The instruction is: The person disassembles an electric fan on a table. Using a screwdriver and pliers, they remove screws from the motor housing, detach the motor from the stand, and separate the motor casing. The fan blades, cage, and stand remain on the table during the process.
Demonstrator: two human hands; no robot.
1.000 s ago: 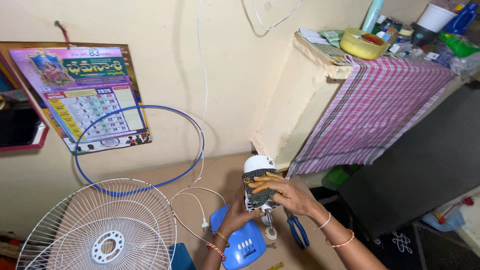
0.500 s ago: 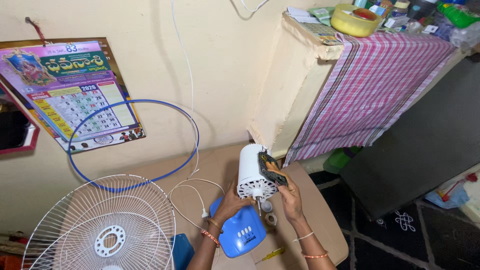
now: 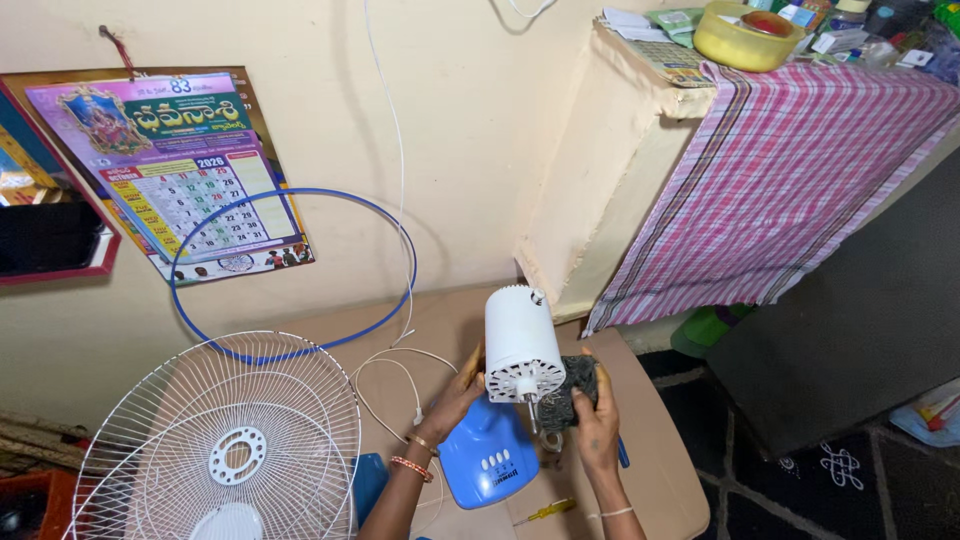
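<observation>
Left hand (image 3: 452, 400) steadying white fan motor (image 3: 522, 345), right hand (image 3: 592, 420) gripping dark cloth (image 3: 570, 388)

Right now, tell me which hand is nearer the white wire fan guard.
Left. The left hand grips the white motor housing on the side facing the fan guard; the right hand, holding a dark cloth, is beyond the housing.

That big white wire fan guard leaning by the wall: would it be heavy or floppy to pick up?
The white wire fan guard is mostly open gaps between thin wires, so probably light for its size. Its rim and hub suggest it holds shape, perhaps flexing slightly. Being round and standing on edge, it may roll or tip if nudged.
</observation>
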